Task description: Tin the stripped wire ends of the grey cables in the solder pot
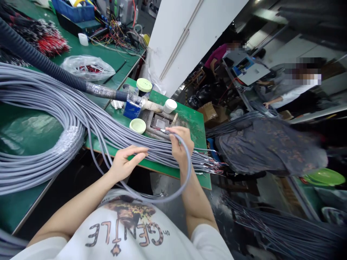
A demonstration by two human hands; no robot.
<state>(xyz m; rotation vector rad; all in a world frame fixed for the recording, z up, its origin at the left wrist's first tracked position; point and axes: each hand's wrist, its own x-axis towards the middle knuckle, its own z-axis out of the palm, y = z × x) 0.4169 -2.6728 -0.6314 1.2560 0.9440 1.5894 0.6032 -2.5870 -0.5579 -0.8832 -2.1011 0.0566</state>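
"What does the head view show?"

"I'm looking down at two bare hands above a green tabletop (196,121). The right hand (182,144) is closed in a pinch, thumb against fingers, on a gray cable (187,169) near its stripped end. From there the cable curves down in front of the shirt (130,231) and back to the left."

"And the left hand?"

"The left hand (125,164) is open, palm turned inward, fingers extended and thumb apart. It is at the near edge of a long cable bundle (116,131); I can't tell whether it touches it."

"Where is the cable's tip?"

"Near a small square metal well (162,124); I can't tell whether they touch. Around the well are a white cup (170,106), a pale green bowl (137,126) and a blue block (132,109). A dark ribbed hose (65,77) reaches in from the upper left."

"Anything farther out?"

"On the left I see a large cable coil (40,157) bound with clear wrap (65,140), and above it a plastic bag (88,68) with small red and black pieces. On the right, a person in a pale top (294,94) reaches toward dark cables (252,113)."
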